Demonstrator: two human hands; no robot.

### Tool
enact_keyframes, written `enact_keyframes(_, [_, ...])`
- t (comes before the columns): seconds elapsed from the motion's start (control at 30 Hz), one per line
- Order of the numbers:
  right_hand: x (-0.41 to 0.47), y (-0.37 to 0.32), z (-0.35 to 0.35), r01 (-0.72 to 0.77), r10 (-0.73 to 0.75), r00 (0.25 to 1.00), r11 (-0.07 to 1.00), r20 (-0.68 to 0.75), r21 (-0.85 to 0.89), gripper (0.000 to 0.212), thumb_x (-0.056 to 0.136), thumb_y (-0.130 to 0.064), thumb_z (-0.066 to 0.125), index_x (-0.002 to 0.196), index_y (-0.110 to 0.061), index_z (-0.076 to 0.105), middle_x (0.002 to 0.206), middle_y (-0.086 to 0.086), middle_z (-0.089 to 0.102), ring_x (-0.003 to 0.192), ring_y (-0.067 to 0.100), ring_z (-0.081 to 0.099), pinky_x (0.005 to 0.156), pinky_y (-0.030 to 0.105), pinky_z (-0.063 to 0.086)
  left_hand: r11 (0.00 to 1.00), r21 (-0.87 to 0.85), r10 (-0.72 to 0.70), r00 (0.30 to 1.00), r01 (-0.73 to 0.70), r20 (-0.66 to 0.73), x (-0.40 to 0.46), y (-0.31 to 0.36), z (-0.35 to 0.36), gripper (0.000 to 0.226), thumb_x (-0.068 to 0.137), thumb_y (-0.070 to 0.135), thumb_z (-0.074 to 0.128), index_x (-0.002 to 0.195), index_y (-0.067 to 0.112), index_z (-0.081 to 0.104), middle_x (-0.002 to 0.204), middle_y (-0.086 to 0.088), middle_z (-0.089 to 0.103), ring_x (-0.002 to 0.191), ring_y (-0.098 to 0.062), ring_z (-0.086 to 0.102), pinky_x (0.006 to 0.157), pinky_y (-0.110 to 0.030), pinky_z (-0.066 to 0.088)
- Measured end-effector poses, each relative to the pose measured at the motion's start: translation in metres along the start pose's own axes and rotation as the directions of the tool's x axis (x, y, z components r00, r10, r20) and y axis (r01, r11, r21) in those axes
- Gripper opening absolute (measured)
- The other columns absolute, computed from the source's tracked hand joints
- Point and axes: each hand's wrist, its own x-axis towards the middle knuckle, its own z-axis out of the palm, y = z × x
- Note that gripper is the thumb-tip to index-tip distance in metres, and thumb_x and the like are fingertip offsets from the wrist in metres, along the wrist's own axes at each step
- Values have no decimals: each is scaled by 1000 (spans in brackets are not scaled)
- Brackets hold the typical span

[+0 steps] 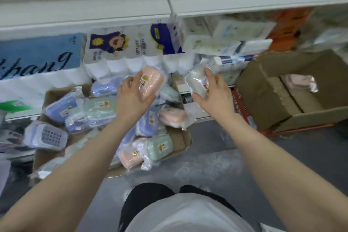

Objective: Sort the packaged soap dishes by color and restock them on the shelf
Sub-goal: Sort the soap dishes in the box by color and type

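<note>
- now, left hand (131,98) gripping a pink soap dish (150,81) in its clear wrap, right hand (211,90) gripping a pale grey-white soap dish (196,81), both lifted over the open carton (180,143) of mixed blue, green and pink packs.
- best to keep each colour apart: hold by the hard shell, not the loose film, which probably slips.
- likely send pink to the side box (273,100), where one pink pack (299,82) lies.
- behind, shelf edge (207,117), toilet roll packs (135,52); grey floor (216,165) below.

The person wears a white shirt (188,214), dark trousers (145,199), forearms bare
</note>
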Motion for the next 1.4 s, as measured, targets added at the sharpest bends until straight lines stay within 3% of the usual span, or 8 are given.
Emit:
enact_keyframes(0.13, [-8,88,-49,-86,82,995,995,-57,-55,90,82,-51,66,154,-20,22,136,16,42,123,37,45,97,44,40,991,22,129,991,-130,45,16,90,57,79,77,57,54,146,24,33,133,-16,45,117,-39,44,100,-47,38])
enact_keyframes(0.23, [-20,150,-83,-173,167,979,984,-114,-44,90,81,-50,69,154,-20,24,135,15,43,124,39,44,99,44,39,977,-9,214,972,-214,95,24,158,100,78,80,51,63,147,23,33,136,-16,43,118,-39,44,99,-46,38])
enact_keyframes(0.37, [-36,223,-119,-280,268,949,958,-164,-56,90,79,-47,71,152,-19,28,128,17,47,116,39,49,94,46,43,939,-57,345,924,-340,164,30,241,150,80,75,53,61,145,20,39,133,-17,46,116,-37,46,100,-42,37])
enact_keyframes(0.57, [-34,311,-137,-388,370,910,919,-187,-66,89,79,-48,71,151,-18,29,124,15,48,112,36,50,90,46,44,901,-79,432,869,-426,241,58,317,217,79,80,54,66,147,26,36,137,-14,44,118,-38,43,102,-43,36])
enact_keyframes(0.87, [45,395,-128,-451,445,890,891,-103,-50,88,79,-48,72,150,-18,30,130,18,48,112,39,53,92,50,48,913,-29,399,881,-406,255,138,364,293,82,75,67,55,144,28,36,134,-14,46,116,-39,46,98,-46,41])
enact_keyframes(1.1, [100,433,-99,-402,402,916,916,-5,-11,84,82,-44,71,150,-18,29,144,18,36,118,42,51,88,49,50,928,76,337,907,-366,252,175,372,323,80,76,60,66,143,25,40,133,-14,48,113,-37,46,95,-45,41])
enact_keyframes(1.27, [118,477,-72,-379,369,911,925,183,22,90,81,-40,71,153,-26,17,152,14,29,124,40,47,88,48,50,957,130,225,948,-258,227,176,371,337,76,78,59,65,142,26,38,136,-12,47,116,-35,46,97,-44,41])
enact_keyframes(1.4, [135,513,-51,-234,228,915,972,333,-23,92,78,-39,74,152,-26,21,146,13,36,128,38,43,102,50,44,964,173,175,972,-201,156,167,372,349,76,79,59,62,142,22,41,134,-14,48,114,-35,48,98,-45,39])
